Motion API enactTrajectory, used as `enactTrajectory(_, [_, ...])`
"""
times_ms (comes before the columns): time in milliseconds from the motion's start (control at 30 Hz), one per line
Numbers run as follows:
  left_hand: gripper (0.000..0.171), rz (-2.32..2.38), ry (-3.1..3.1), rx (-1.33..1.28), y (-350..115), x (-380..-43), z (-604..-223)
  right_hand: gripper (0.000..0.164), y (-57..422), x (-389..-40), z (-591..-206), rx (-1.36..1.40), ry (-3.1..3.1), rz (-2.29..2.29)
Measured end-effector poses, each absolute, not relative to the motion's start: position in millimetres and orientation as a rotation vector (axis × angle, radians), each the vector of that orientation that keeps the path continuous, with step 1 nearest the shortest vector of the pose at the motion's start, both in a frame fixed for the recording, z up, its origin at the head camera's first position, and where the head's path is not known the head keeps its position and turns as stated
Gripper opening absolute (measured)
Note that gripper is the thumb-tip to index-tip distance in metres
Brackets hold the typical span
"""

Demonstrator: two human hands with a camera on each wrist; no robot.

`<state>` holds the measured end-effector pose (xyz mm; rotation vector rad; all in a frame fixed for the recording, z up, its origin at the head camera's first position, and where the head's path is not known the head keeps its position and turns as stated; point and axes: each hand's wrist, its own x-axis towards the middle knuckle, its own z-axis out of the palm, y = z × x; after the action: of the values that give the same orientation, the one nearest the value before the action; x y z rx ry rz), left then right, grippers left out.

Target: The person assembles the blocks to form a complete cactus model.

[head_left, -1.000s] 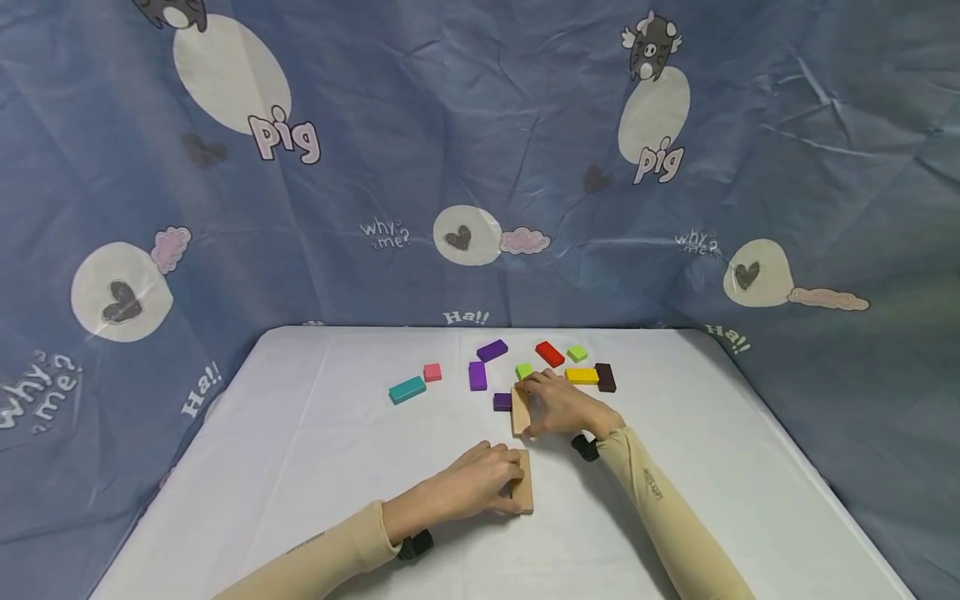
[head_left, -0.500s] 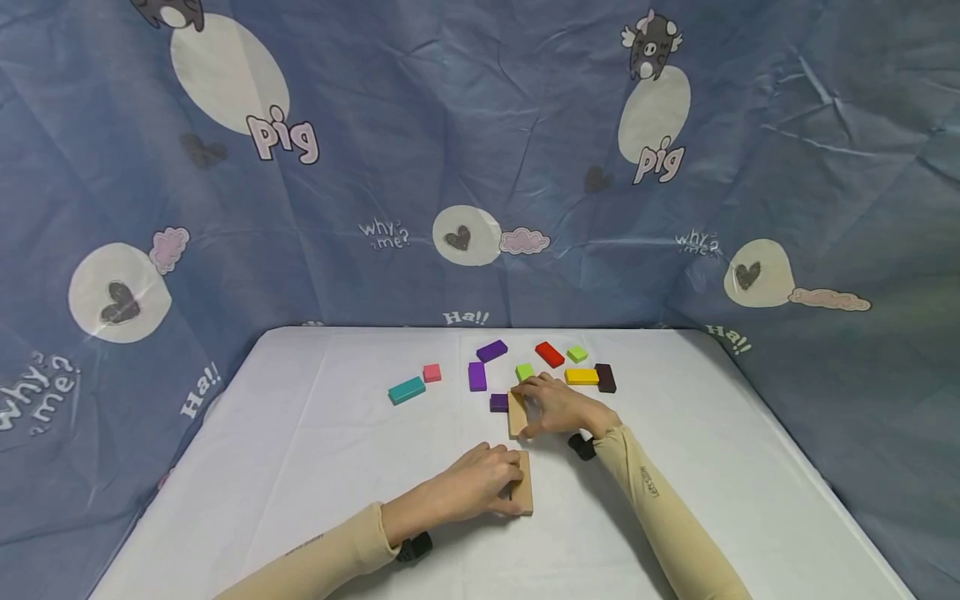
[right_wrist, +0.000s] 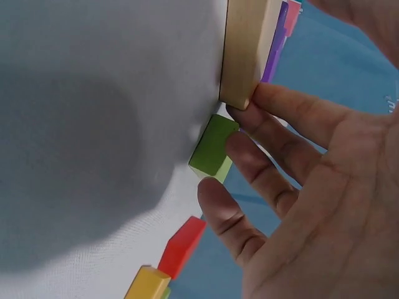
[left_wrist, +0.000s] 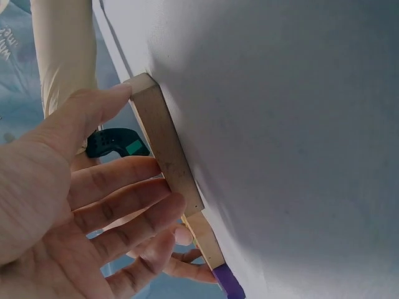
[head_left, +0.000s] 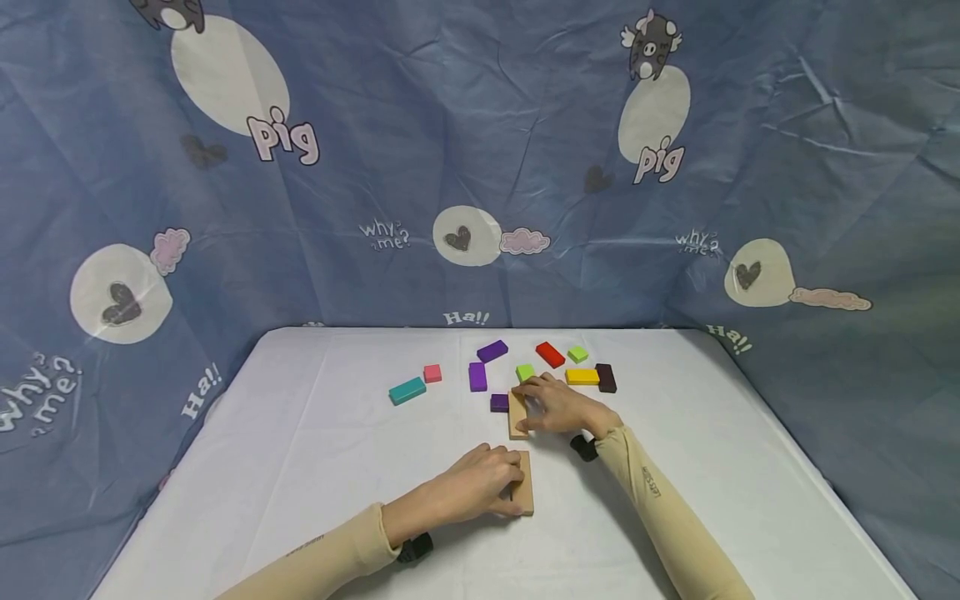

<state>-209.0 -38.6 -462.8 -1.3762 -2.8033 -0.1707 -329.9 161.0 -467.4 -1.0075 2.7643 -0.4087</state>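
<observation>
My left hand [head_left: 480, 482] grips a flat wooden block [head_left: 524, 483] by its ends, near the table's front. In the left wrist view its thumb is at one end of that block [left_wrist: 167, 146], fingers along the rest. Farther back, my right hand [head_left: 561, 406] holds a second wooden block [head_left: 517, 415] between thumb and fingertips. This block's left side touches a dark purple block [head_left: 499, 403]. In the right wrist view, a green block [right_wrist: 215, 146] lies just beyond the held block's end [right_wrist: 243, 50], close to the fingertips.
Behind the hands lie purple blocks [head_left: 477, 377], a red block [head_left: 551, 355], a lime block [head_left: 577, 354], and a yellow block [head_left: 582, 377] against a dark brown one [head_left: 607, 378]. Leftward are a teal block [head_left: 407, 391] and a pink block [head_left: 432, 373]. A patterned curtain [head_left: 480, 167] hangs behind.
My right hand and its wooden block have shifted slightly left, and the dark purple block has moved left with them. My left hand stays in place, holding its block.
</observation>
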Motion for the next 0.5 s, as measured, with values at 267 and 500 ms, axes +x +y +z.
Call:
enactTrajectory(267, [0.036, -0.182, -2.811, -1.378, -37.7, -209.0, -461.7, 0.064, 163.1, -329.6, -468.9, -0.986, 2.754, -0.491])
enactTrajectory(500, [0.037, -0.177, -2.838, -1.362, -36.7, -209.4, -462.3, 0.064, 165.7, -326.9, -471.1, -1.006, 2.728, -0.535])
